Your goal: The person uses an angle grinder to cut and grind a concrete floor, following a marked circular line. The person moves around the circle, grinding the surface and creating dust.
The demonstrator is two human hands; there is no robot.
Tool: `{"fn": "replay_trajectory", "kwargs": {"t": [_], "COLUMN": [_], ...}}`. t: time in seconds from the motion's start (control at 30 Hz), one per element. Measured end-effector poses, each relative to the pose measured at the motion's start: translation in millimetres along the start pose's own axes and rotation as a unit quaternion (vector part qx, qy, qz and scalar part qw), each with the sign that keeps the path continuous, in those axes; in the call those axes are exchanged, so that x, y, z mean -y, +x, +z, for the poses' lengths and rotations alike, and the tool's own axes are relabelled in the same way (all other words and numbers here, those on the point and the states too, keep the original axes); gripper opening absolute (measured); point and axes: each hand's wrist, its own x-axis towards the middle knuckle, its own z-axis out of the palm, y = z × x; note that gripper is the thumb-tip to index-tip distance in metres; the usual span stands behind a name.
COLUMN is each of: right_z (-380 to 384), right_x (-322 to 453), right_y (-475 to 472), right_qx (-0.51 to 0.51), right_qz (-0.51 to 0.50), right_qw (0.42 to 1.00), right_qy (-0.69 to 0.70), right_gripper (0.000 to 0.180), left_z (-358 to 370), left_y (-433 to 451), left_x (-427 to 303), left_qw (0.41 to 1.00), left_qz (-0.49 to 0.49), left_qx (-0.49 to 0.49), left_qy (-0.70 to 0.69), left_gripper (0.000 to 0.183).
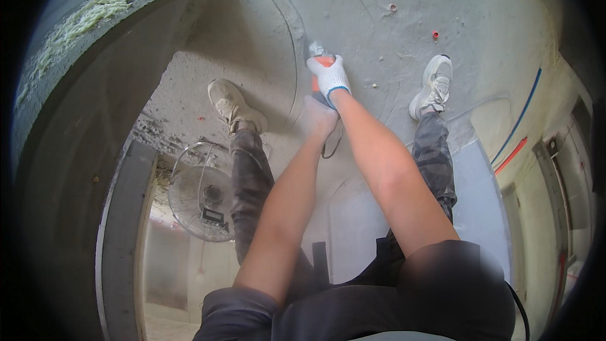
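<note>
My right hand [330, 76], in a white knitted glove with a blue cuff, grips the orange body of a power tool that looks like an angle grinder [316, 84]. Behind it my left hand [318, 114], pale with dust and blurred, is closed around the tool's dark rear end. The metal head [316, 49] points away from me, close to the grey cement surface [350, 23]. Haze hides its disc and any contact. A dark cord [335, 148] loops below my hands.
My shoes, left [236, 104] and right [433, 83], stand apart on either side. A round wire-guarded fan [203, 199] is beside my left leg. Red pipe ends [435, 34] show ahead. Blue [518, 113] and red [512, 155] conduits run at right. Foam-edged concrete [102, 12] borders the left.
</note>
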Motion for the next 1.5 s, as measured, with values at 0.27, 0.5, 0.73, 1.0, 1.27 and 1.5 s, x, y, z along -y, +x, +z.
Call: {"fn": "replay_trajectory", "kwargs": {"t": [0.27,0.5,0.73,1.0,1.27,1.5], "right_z": [2.0,9.9,1.0,2.6,24.1,39.3], "right_x": [-20.0,-10.3,4.7,8.2,-46.5,-96.3], "right_y": [16.7,9.3,1.0,3.0,-23.2,-16.5], "right_qx": [0.010,-0.007,-0.026,-0.026,-0.039,-0.033], "right_qz": [-0.036,0.001,-0.047,-0.017,0.012,0.036], "right_qw": [0.997,1.000,0.998,1.000,0.999,0.996], "right_qy": [0.060,0.025,0.031,0.000,0.012,0.077], "right_gripper": [0.107,0.096,0.095,0.096,0.099,0.102], "left_z": [5.2,-15.5,-8.3,-11.8,1.7,3.0], "left_y": [8.0,3.6,5.3,9.1,-3.8,-13.0], "left_x": [7.3,-2.1,0.9,-5.0,46.6,65.1], "left_qw": [1.000,0.998,0.999,0.999,0.998,0.993], "left_qz": [0.017,0.002,0.044,0.031,0.020,-0.040], "left_qx": [0.004,0.054,0.003,0.012,0.062,0.098], "left_qy": [0.016,-0.017,-0.004,0.012,-0.023,0.057], "left_gripper": [0.073,0.076,0.078,0.078,0.078,0.080]}}
